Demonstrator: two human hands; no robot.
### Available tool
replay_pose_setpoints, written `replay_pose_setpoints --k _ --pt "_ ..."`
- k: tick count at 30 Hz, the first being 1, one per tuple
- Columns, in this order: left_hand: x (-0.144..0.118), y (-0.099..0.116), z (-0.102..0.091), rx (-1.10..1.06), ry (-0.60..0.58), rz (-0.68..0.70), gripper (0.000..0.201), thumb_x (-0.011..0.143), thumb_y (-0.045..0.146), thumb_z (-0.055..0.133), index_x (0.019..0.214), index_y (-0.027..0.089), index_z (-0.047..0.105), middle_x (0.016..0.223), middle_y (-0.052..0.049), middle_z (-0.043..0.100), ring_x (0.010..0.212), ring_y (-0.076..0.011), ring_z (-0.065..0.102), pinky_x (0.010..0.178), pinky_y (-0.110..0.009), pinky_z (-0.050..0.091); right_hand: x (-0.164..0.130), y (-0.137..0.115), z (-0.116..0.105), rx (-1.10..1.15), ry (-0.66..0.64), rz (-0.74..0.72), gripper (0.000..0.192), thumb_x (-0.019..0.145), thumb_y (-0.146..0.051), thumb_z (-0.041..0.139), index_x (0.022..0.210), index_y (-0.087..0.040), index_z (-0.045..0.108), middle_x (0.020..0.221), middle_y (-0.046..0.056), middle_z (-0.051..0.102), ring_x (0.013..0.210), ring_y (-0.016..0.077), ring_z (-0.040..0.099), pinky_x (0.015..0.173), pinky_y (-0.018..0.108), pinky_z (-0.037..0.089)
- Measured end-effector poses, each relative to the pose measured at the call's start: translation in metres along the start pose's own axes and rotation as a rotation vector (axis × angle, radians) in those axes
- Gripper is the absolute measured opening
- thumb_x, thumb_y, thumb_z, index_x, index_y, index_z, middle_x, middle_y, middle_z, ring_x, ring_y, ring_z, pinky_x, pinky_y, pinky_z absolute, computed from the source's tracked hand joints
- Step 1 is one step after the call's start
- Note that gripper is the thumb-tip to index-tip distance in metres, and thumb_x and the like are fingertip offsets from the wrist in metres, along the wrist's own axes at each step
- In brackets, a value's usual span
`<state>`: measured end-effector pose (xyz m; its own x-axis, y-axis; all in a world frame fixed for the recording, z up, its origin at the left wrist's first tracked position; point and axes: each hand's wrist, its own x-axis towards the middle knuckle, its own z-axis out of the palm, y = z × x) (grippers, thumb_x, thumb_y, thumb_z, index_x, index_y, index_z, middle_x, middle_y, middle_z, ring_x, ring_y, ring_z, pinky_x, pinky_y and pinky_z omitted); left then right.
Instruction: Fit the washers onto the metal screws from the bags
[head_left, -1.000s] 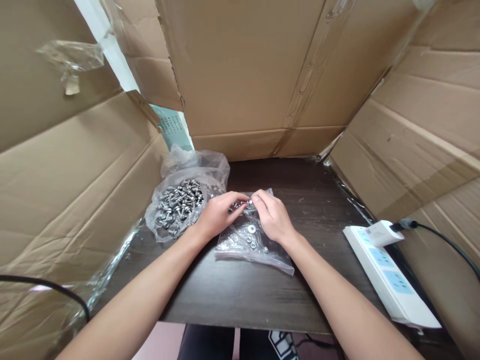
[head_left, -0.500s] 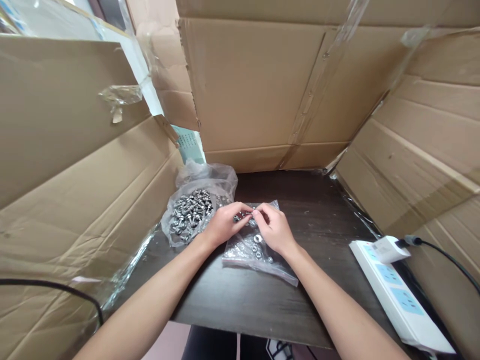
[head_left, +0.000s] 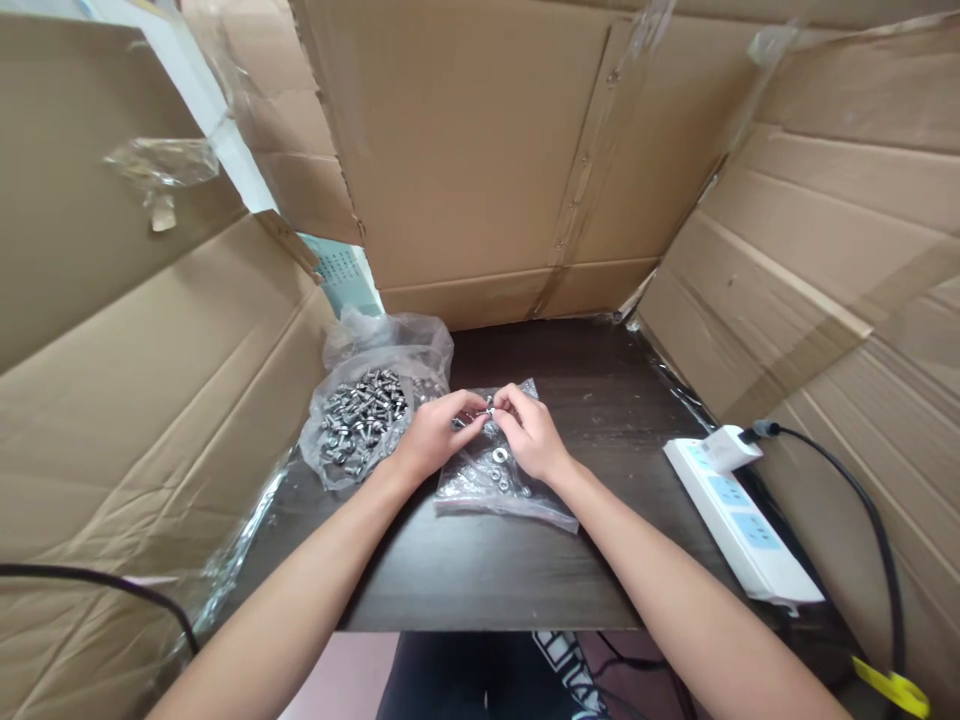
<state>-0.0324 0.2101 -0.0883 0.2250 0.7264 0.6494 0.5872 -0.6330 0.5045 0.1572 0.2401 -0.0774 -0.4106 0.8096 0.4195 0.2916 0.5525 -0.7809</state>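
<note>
My left hand (head_left: 442, 430) and my right hand (head_left: 529, 435) meet fingertip to fingertip over a clear zip bag (head_left: 469, 490). Pinched between them is a small shiny metal piece (head_left: 490, 411), perhaps a bolt; fingers cover most of it. On the zip bag lie a washer (head_left: 500, 455) and several nuts or smaller rings (head_left: 503, 486). Just left of my left hand, an opened plastic bag (head_left: 311, 440) holds a heap of bolts (head_left: 367, 410), seemingly with washers on their shanks.
Cardboard walls (head_left: 465, 150) close in the dark tabletop (head_left: 480, 580) at the back and both sides. A white power strip (head_left: 750, 530) with a plugged-in adapter (head_left: 724, 450) lies at the right. A black cable (head_left: 97, 578) crosses at the lower left.
The camera view has shifted, so the scene sits further left and slightly higher. My hands stay together over the zip bag, with small finger movements and the metal piece showing more between them.
</note>
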Motion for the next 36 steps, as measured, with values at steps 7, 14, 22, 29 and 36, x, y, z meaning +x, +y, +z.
replay_pose_setpoints --k 7,14,22,29,36 --pt "0.004 -0.003 0.001 0.062 0.034 0.117 0.012 0.098 0.019 0.066 0.107 0.016 0.073 0.097 -0.006 0.078 0.086 -0.0155 0.076 0.080 -0.025 0.061 -0.002 0.004 -0.001 -0.081 -0.037 0.028 0.029 0.098 -0.036 0.047 0.073 -0.022 0.048 0.067 -0.002 0.051 0.064 0.0148 0.048 0.064 0.029 0.035" --pt "0.005 -0.004 0.002 0.049 0.049 0.186 0.016 0.099 0.019 0.065 0.111 0.016 0.074 0.098 -0.007 0.079 0.086 -0.0154 0.076 0.080 -0.025 0.061 -0.002 0.006 -0.001 -0.150 -0.037 -0.021 0.020 0.099 -0.031 0.045 0.082 -0.022 0.050 0.078 0.001 0.057 0.072 0.0172 0.054 0.068 0.030 0.040" --pt "0.005 -0.003 0.003 0.057 0.079 0.164 0.014 0.097 0.019 0.068 0.109 0.015 0.074 0.100 -0.007 0.079 0.088 -0.0153 0.076 0.082 -0.026 0.062 -0.001 0.001 -0.003 -0.099 0.059 -0.071 0.014 0.087 -0.021 0.054 0.101 -0.022 0.058 0.105 0.008 0.060 0.097 0.0231 0.060 0.071 0.033 0.051" --pt "0.004 -0.001 0.001 0.075 0.072 0.139 0.014 0.096 0.017 0.068 0.109 0.016 0.073 0.099 -0.006 0.079 0.088 -0.0145 0.076 0.081 -0.024 0.061 -0.001 -0.004 -0.003 -0.101 0.083 -0.079 0.015 0.083 -0.017 0.058 0.097 -0.022 0.062 0.119 0.011 0.056 0.091 0.0202 0.061 0.064 0.032 0.052" --pt "0.004 -0.002 0.002 0.073 0.069 0.141 0.014 0.097 0.017 0.067 0.110 0.016 0.073 0.100 -0.005 0.079 0.089 -0.0145 0.076 0.082 -0.024 0.061 0.000 -0.006 -0.006 -0.085 0.046 -0.077 0.007 0.088 -0.022 0.057 0.093 -0.021 0.061 0.105 0.008 0.060 0.087 0.0194 0.061 0.063 0.030 0.049"
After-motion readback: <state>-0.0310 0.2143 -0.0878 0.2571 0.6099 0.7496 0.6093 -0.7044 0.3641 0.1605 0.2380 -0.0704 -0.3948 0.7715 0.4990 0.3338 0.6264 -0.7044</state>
